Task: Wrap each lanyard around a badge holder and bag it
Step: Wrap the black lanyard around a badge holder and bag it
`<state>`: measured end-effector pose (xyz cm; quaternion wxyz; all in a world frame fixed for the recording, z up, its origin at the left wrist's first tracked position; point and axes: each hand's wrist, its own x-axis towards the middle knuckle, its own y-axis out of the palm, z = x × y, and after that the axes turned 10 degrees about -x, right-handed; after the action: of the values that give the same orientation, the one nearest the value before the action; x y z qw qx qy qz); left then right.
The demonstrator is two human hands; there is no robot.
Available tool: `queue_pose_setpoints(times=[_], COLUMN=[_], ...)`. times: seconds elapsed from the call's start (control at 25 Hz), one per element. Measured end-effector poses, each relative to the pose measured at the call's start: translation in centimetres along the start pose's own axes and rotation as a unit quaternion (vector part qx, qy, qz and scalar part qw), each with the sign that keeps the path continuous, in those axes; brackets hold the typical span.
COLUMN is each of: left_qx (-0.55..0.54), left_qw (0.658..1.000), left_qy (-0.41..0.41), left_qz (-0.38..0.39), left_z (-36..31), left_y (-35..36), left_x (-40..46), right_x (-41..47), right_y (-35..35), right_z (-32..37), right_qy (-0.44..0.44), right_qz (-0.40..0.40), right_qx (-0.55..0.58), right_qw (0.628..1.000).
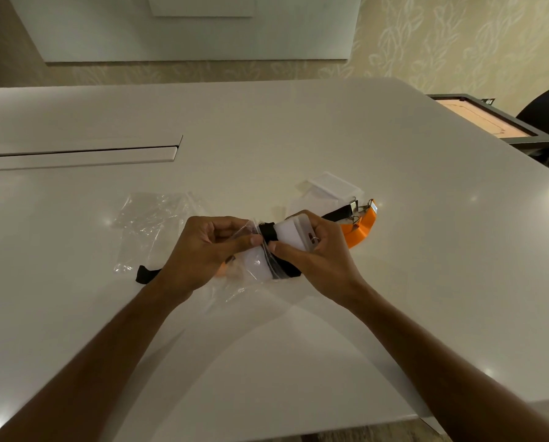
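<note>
My right hand [317, 250] grips a frosted badge holder [293, 233] with a black lanyard [267, 231] wound around its middle. My left hand [203, 250] pinches the mouth of a clear plastic bag [249, 232] right at the wrapped end of the holder. Below both hands lies a filled clear bag [257, 264] with a white holder, black strap and a bit of orange inside. An orange lanyard [361, 229] and a black lanyard with a metal clip [340, 213] lie just behind my right hand.
Spare clear bags [151, 218] lie to the left on the white table [298, 138]. More white badge holders [327, 189] are stacked behind the hands. A loose black strap end [145, 274] pokes out under my left wrist. A dark tray [490, 122] and chair stand at the far right.
</note>
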<state>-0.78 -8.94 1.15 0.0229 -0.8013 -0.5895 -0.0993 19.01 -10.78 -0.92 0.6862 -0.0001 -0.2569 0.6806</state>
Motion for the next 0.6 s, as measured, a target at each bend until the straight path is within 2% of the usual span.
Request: queue_pose_setpoints(times=[0.24, 0.44, 0.6], left_qx=[0.019, 0.017, -0.002], left_qw=[0.995, 0.996, 0.997], left_qy=[-0.026, 0.005, 0.012], left_qz=[0.097, 0.09, 0.076], left_z=[-0.7, -1.2, -1.1], left_y=[-0.7, -0.3, -0.3], left_x=[-0.2, -0.5, -0.4], right_x=[-0.2, -0.3, -0.6], right_y=[-0.1, -0.5, -0.1], right_z=[0.3, 0.6, 0.4], right_qy=[-0.032, -0.036, -0.023], right_qz=[0.042, 0.068, 0.044], right_qx=[-0.001, -0.036, -0.047], right_qw=[0.999, 0.996, 0.998])
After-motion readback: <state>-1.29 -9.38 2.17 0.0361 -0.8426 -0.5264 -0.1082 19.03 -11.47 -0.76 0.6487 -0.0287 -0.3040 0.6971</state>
